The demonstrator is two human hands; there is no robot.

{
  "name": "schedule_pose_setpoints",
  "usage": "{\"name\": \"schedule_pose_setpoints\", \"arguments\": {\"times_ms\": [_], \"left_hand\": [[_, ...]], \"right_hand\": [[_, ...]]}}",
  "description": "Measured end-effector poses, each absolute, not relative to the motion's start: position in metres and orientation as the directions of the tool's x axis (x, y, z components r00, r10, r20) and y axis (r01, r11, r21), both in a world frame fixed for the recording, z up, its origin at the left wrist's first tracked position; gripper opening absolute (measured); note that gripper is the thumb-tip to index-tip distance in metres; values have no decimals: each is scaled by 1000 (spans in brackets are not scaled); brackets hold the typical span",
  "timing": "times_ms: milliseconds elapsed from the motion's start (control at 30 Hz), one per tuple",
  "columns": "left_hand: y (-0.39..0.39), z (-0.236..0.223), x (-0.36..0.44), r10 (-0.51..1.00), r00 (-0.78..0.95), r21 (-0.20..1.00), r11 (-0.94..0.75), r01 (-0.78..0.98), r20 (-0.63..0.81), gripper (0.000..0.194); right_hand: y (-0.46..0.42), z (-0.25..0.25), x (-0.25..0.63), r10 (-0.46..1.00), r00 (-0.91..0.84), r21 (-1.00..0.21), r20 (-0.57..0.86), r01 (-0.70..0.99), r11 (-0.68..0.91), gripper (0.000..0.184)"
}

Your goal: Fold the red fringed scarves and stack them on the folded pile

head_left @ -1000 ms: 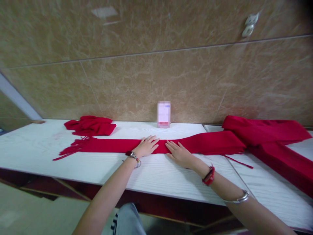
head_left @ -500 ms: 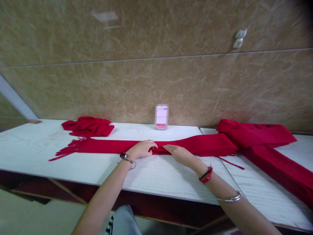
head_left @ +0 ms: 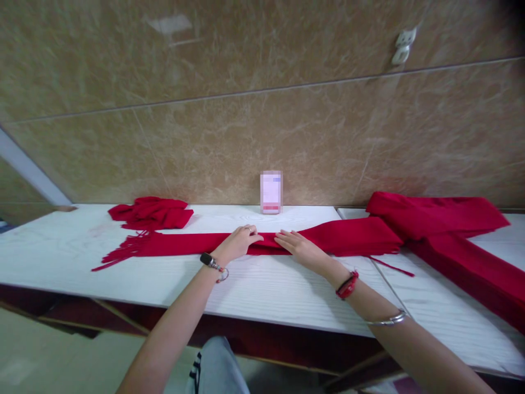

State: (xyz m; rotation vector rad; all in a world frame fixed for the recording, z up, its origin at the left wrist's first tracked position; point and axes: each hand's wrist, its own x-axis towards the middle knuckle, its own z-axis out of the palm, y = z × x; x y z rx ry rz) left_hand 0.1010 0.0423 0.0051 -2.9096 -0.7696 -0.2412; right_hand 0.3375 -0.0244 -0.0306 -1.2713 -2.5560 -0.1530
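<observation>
A long red scarf point(head_left: 356, 236) with a fringed left end lies folded into a narrow strip along the white tabletop. My left hand point(head_left: 240, 244) is at its middle, fingers bent down over the cloth and thumb pointing right. Just to the right, my right hand point(head_left: 303, 249) rests on the same scarf with its fingers stretched out flat. Between the two hands the cloth is gathered, and a fold gapes along the near edge. The undersides of both hands are hidden.
A crumpled red cloth point(head_left: 151, 213) lies at the back left. More folded red fabric point(head_left: 435, 216) covers the right side, one length running to the near right. A phone-like blurred object point(head_left: 271, 192) leans against the tiled wall point(head_left: 213, 148). The white tabletop point(head_left: 262, 295) has a seam at right.
My left thumb has come down nearer the cloth, and my right fingers have spread slightly on the scarf. The fold between my hands gapes more. The camera view has tilted slightly.
</observation>
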Motion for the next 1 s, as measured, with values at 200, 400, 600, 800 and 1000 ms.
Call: {"name": "schedule_pose_setpoints", "arguments": {"times_ms": [200, 400, 600, 800, 1000], "left_hand": [[53, -14, 74, 462, 886, 95, -882, 462, -21, 68], [58, -9, 65, 495, 868, 27, -869, 495, 22, 69], [65, 5, 34, 509, 858, -119, -858, 499, -72, 70], [69, 9, 13, 534, 837, -193, -839, 508, -121, 66], [74, 8, 5, 530, 841, -228, -836, 499, -104, 71]], "right_hand": [[-26, -31, 342, 785, -601, -94, 150, 782, 616, 57], [-25, -33, 346, 781, -609, -154, 136, 766, 624, 55], [-28, -31, 347, 763, -624, -161, 168, 746, 646, 49], [-32, -28, 344, 776, -610, -148, 160, 762, 630, 45], [-32, -27, 344, 777, -613, -143, 143, 765, 629, 45]]}}
